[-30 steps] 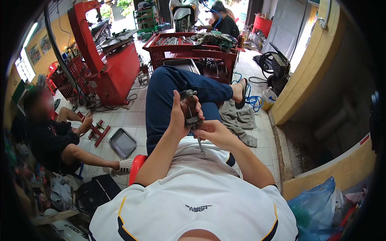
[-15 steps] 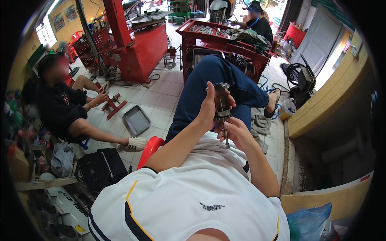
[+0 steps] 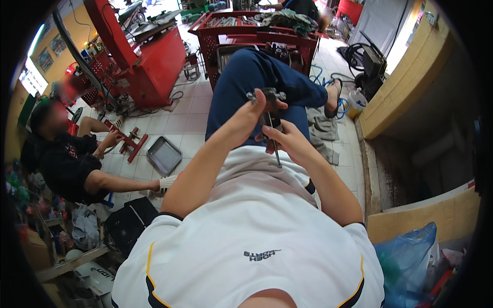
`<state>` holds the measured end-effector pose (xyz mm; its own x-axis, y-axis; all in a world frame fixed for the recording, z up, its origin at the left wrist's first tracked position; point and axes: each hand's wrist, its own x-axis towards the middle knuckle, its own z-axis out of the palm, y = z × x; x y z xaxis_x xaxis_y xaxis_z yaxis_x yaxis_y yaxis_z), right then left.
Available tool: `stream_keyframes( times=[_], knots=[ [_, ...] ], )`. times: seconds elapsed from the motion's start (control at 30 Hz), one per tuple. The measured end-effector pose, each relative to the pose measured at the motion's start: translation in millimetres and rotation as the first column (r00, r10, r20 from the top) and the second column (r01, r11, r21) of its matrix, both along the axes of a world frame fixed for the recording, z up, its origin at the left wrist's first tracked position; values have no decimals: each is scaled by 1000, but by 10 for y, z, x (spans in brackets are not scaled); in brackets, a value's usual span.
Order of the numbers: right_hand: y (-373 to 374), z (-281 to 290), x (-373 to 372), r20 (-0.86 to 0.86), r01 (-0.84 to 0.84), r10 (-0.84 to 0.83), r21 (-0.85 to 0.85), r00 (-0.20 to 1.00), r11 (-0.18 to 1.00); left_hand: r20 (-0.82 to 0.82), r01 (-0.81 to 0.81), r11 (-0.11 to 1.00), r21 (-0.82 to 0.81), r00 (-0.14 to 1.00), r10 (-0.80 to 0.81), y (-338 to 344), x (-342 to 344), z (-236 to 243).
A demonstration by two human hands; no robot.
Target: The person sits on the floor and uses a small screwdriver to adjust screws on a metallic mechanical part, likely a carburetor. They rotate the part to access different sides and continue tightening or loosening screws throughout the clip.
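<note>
Above my lap I hold a dark metal part with a thin rod (image 3: 278, 155). Its far end has bolt-like knobs on both sides, and the rod points back toward my belly. My left hand (image 3: 247, 114) is closed around the left side of its upper body, thumb raised along it. My right hand (image 3: 291, 139) grips the lower body where the rod comes out, thumb on top. My fingers hide much of the part, so its exact kind does not show.
A grey metal tray (image 3: 164, 155) lies on the tiles at left, near a seated person (image 3: 64, 159) handling a red metal stand (image 3: 134, 145). Ahead stands a red tool cart (image 3: 205, 38) with tools and cloth. A grey cloth (image 3: 324, 136) lies right of my legs.
The metal part has turned, so its knobs now stick out to both sides. Both hands have shifted slightly left and up with it. The view has tilted and moved too.
</note>
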<state>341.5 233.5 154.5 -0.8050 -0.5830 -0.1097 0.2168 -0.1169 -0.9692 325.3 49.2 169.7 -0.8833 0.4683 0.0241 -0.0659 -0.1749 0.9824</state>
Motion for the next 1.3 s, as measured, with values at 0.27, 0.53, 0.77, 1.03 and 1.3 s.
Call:
stream_keyframes(
  times=[0.27,0.53,0.77,1.03,1.3],
  knots=[
    [63,171,259,40,-73,84,-228,996,971,-273,202,884,-422,901,-336,-574,519,169],
    [152,224,269,-31,-17,11,-214,999,977,729,108,929,-353,655,200,-3764,1502,-1536],
    [232,132,225,5,45,-45,-130,999,990,341,326,498,-803,938,-64,-2125,1394,-1120],
    [182,102,251,8,4,-2,-167,1000,986,-167,-39,932,-360,986,-23,-456,519,-50],
    [207,148,290,18,23,-22,-110,1000,994,-171,-13,967,-254,985,-32,-24,232,43]
  ],
)
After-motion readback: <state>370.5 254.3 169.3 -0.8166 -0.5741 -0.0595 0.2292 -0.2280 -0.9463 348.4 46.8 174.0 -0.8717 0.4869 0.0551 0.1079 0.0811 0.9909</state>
